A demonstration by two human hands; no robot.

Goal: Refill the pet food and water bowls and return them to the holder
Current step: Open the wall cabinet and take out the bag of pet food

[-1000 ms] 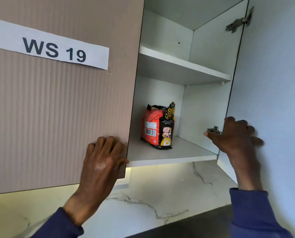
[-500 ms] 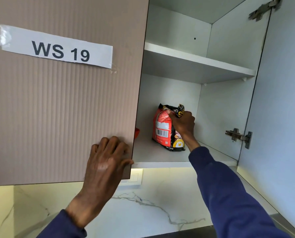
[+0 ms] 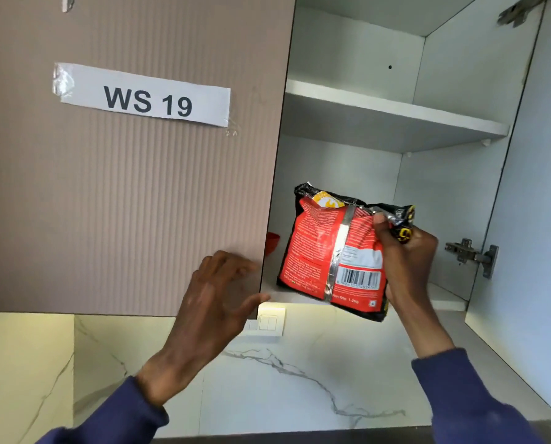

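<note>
A red and black pet food bag (image 3: 327,251) hangs in the air at the front edge of the open wall cabinet's lower shelf (image 3: 444,299). My right hand (image 3: 405,264) grips its rolled black top and holds it tilted, barcode side towards me. My left hand (image 3: 216,302) is spread, fingers apart, against the lower corner of the shut beige cabinet door (image 3: 123,203) beside the opening. No bowls or holder are in view.
The right cabinet door (image 3: 537,187) stands swung open, its hinge (image 3: 469,254) sticking out. A small red object (image 3: 271,241) peeks from behind the shut door on the lower shelf. A white wall switch (image 3: 267,322) sits on the marble backsplash (image 3: 300,379) below.
My right hand went from the open door into the cabinet, took the bag by its top and lifted it out to the shelf's front edge. My left hand stayed on the shut door.
</note>
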